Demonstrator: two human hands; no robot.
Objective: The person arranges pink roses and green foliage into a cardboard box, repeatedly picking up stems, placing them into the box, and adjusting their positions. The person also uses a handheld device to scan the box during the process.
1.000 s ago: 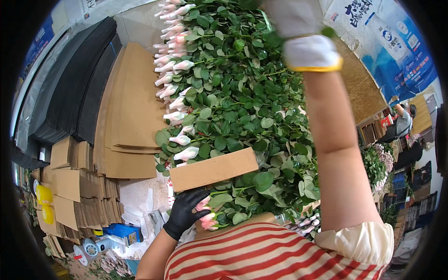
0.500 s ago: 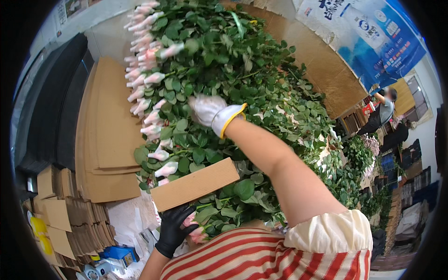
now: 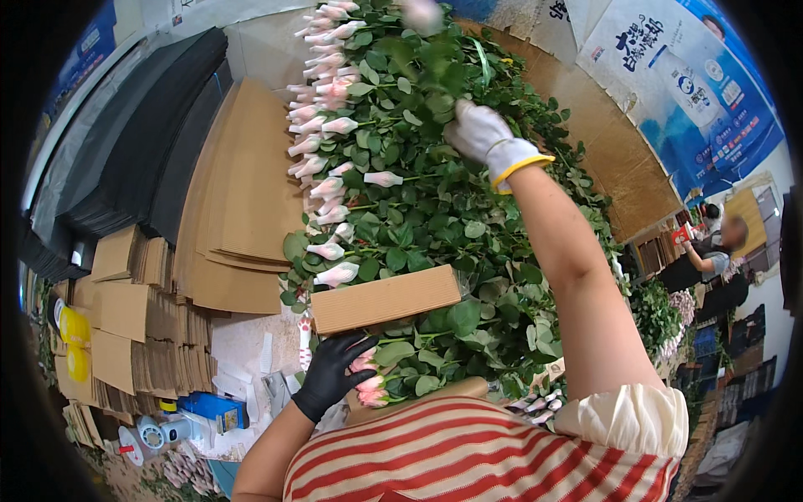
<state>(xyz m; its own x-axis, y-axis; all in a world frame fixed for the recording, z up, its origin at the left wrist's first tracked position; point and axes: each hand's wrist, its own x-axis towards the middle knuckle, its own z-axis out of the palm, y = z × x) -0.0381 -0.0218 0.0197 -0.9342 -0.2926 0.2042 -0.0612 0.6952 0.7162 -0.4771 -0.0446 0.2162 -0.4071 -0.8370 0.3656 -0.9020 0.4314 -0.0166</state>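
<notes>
Two gloved hands were at work: your left hand, in black, gripped a bunch of pink roses just under the cardboard strip. Your right hand, in white, was clenched among the stems of the big rose pile, high and well apart from the left.
</notes>
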